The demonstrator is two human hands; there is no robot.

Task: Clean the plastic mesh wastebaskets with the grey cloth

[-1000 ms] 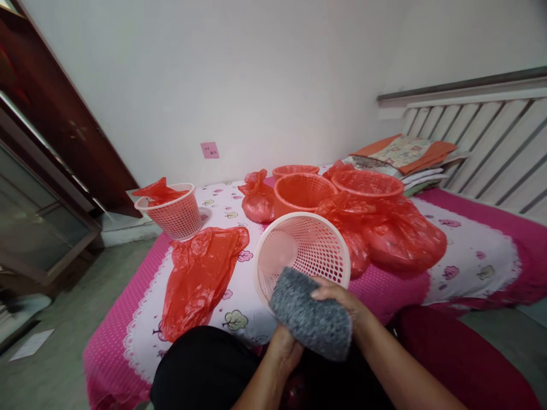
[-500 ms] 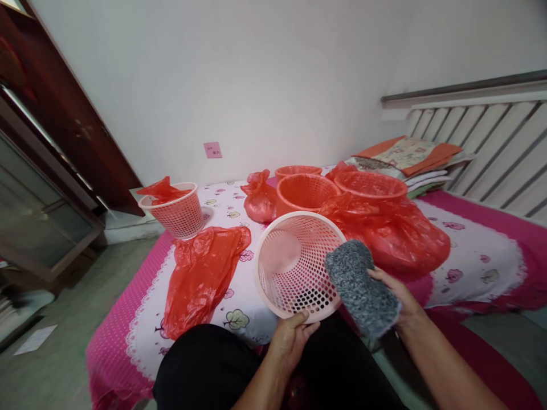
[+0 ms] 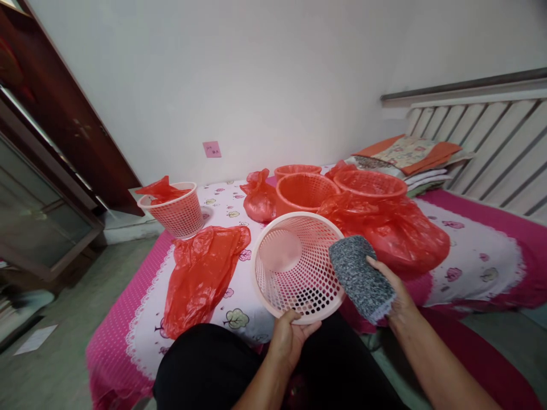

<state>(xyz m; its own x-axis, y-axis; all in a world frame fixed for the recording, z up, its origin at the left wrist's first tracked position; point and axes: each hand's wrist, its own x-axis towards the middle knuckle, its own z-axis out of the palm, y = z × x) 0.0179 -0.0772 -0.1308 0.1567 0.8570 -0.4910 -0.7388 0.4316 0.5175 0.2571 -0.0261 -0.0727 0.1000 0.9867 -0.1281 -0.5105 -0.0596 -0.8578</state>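
The left hand [image 3: 291, 337] pinches the rim of a tilted pink basket [image 3: 281, 250] at the edge of a bed [image 3: 123, 310], seemingly to steady it, while the right hand [image 3: 392, 287], fingers mostly hidden, clasps a gray cloth [image 3: 359, 278] just beside it.

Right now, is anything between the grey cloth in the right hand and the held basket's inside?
Nothing visible: the grey cloth overlaps the basket at its right edge in view; the left hand holds its near edge.
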